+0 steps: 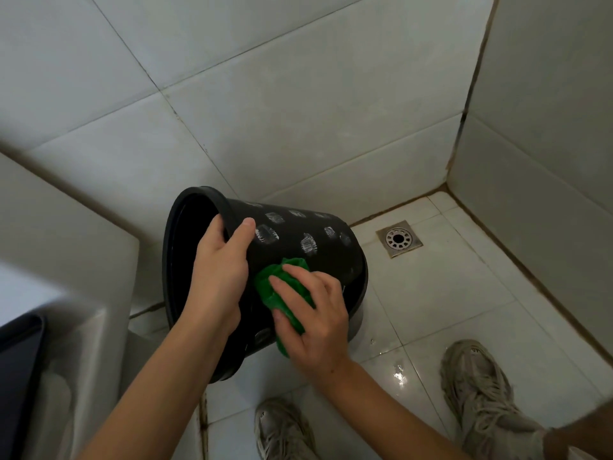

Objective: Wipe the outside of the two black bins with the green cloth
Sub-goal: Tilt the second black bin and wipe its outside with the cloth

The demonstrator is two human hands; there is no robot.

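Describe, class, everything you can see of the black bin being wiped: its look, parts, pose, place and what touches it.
The black bin is a round, tapering bucket that looks like plastic, with a thick rolled rim and rows of small rectangular perforations showing pale. It is tipped on its side, mouth toward the left, held above a white tiled floor in a tiled corner near a floor drain. The left hand grips its rim, thumb outside, fingers inside. The right hand presses a crumpled green cloth against its outer wall.

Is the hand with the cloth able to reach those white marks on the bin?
Probably yes. The right hand presses the green cloth on the bin's side just below the white marks, and nothing lies between them. The left hand grips the rim, off to the side.
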